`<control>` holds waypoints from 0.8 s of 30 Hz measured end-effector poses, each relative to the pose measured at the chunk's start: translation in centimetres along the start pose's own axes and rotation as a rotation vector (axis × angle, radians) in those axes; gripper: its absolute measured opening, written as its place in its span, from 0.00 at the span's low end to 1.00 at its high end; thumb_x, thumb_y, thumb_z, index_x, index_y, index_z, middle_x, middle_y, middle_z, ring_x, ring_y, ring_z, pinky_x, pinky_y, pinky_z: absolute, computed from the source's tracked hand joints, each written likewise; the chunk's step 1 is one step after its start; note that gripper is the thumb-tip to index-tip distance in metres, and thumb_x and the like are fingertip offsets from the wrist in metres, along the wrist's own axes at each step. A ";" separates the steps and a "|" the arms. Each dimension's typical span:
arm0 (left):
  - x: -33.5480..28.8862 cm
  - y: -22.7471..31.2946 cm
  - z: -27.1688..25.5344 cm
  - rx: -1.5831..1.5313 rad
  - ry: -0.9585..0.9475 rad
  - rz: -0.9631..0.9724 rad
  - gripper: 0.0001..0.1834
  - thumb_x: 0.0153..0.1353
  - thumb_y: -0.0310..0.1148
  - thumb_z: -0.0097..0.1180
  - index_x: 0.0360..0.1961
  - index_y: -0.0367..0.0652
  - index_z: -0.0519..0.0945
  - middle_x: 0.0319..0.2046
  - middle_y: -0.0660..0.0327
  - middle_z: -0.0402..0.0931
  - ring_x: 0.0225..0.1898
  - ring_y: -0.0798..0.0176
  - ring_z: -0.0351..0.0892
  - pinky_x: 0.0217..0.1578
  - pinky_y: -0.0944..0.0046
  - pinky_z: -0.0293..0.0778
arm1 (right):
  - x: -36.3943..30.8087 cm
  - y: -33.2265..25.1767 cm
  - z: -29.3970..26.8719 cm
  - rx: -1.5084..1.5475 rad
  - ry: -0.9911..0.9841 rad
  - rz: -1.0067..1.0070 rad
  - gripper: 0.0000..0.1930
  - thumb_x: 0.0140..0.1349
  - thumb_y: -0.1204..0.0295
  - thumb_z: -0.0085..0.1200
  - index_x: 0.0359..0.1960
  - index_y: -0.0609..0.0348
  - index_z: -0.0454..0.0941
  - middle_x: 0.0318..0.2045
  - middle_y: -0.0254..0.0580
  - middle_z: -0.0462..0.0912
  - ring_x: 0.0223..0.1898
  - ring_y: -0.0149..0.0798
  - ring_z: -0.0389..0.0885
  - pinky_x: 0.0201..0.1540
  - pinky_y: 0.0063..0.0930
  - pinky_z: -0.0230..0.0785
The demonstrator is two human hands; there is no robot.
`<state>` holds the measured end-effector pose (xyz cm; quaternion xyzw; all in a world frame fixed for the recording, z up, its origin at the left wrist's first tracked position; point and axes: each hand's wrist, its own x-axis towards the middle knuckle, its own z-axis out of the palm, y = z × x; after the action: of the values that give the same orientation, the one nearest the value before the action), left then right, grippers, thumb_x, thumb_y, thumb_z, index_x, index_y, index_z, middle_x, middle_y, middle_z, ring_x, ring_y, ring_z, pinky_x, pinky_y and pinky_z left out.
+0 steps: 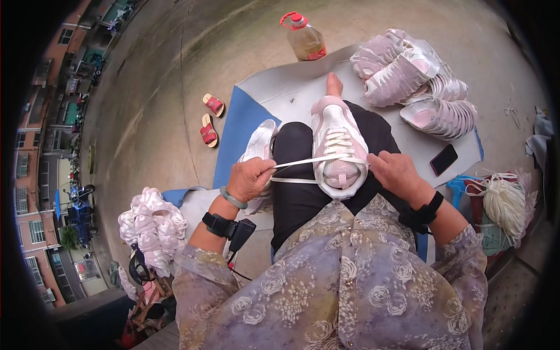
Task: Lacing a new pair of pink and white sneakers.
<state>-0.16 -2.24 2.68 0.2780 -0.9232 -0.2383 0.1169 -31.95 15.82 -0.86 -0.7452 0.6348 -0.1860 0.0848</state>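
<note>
A pink and white sneaker [336, 143] rests on my lap between my legs, its toe pointing away from me and its collar toward me. White shoelace [304, 161] zigzags through its eyelets, and the lace's free lengths stretch out to both sides. My left hand [252, 177] is closed in a pinch on one length, left of the shoe. Near the shoe's right edge my right hand [396, 174] pinches the other length between thumb and fingers. Just beyond my left hand, partly hidden by it, lies a pale shoe piece [260, 140].
Stacked pink and white shoe uppers [408, 73] lie at the far right, with more uppers [153, 226] heaped at left. A black phone [444, 160] and a bundle of white laces [505, 201] are at right. Beyond stand an oil jug [307, 42] and red sandals [209, 129].
</note>
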 end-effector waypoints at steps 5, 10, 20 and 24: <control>-2.4 -2.6 -0.3 0.306 0.071 0.120 0.07 0.53 0.31 0.51 0.34 0.51 0.77 0.22 0.57 0.72 0.22 0.52 0.74 0.19 0.56 0.67 | -1.5 1.2 -1.9 -0.068 0.087 -0.062 0.11 0.51 0.73 0.50 0.38 0.53 0.72 0.21 0.37 0.69 0.19 0.41 0.73 0.19 0.34 0.64; -6.1 -5.8 -0.8 0.303 0.141 -0.080 0.03 0.53 0.27 0.49 0.23 0.46 0.72 0.19 0.54 0.71 0.24 0.48 0.74 0.22 0.53 0.70 | -6.1 5.1 -3.4 -0.045 0.113 0.085 0.03 0.51 0.73 0.53 0.27 0.53 0.71 0.18 0.39 0.70 0.18 0.46 0.73 0.19 0.38 0.65; -11.5 -11.1 -5.2 0.589 0.179 -0.349 0.09 0.56 0.33 0.46 0.21 0.45 0.72 0.19 0.54 0.73 0.23 0.47 0.74 0.22 0.51 0.69 | -11.4 13.3 -9.8 -0.273 0.356 0.367 0.04 0.52 0.74 0.50 0.23 0.54 0.68 0.19 0.44 0.70 0.21 0.49 0.73 0.22 0.39 0.65; -8.3 -10.2 -1.8 0.430 0.258 -0.439 0.11 0.57 0.35 0.48 0.19 0.43 0.72 0.17 0.52 0.72 0.22 0.44 0.73 0.21 0.50 0.68 | -10.5 16.8 -2.5 0.084 0.460 0.575 0.08 0.59 0.71 0.47 0.24 0.58 0.72 0.17 0.44 0.72 0.16 0.40 0.71 0.19 0.30 0.63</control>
<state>11.89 -5.61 -1.63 0.5165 -0.8480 -0.0203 0.1175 -49.60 23.35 -6.42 -0.4710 0.8126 -0.3429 0.0191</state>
